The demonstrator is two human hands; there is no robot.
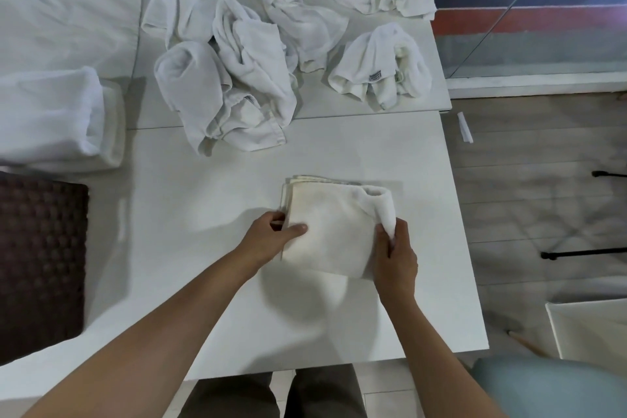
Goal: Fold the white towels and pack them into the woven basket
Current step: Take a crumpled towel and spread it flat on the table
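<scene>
On the white table, lower centre, a folded towel pinched at its left edge by the left hand, bunched right corner gripped by the right hand (fold seemingly near done), next calling for a carry to the woven basket, cut off at the frame's left, crumpled towels upper centre.

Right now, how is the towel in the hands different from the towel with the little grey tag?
The held towel is folded flat into a neat square; the tagged towel is crumpled in a heap. The left hand and right hand grip the held towel; nobody touches the tagged towel. Both are white.
</scene>
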